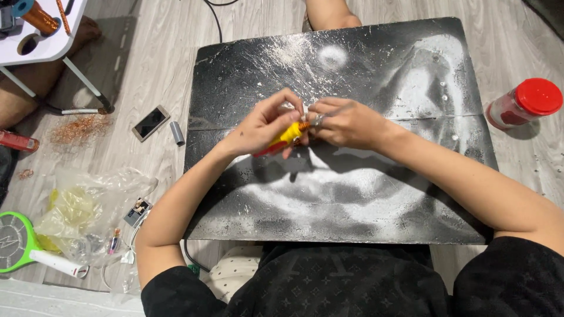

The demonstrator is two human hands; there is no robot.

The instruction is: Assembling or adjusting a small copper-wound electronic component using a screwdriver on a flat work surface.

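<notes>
Nearest the camera, the person's black patterned shirt (329, 285) fills the lower edge, with both bare forearms reaching out over a black board (352, 199) streaked with white scratches and powder. Near the middle of the board, toward its far half, the two hands meet. The left hand (264, 126) has its fingers curled around a yellow-and-red tool handle (281, 140), which slants down toward the board's left edge. The right hand (346, 122) is clenched just beside it, fingertips pinching a small metallic part (317, 120) at the tool's upper end; what the part is cannot be told. On the floor off the board's near left corner lie a crumpled clear plastic bag (82, 205) and a green racket-shaped swatter (17, 235). Off the left edge, farther out, lie a phone (150, 122) and a grey cylinder (177, 133). Off the right edge stands a red-lidded jar (523, 103) tipped on its side. Beyond the far left corner, copper wire scraps (79, 129) lie under a white table (50, 41).
</notes>
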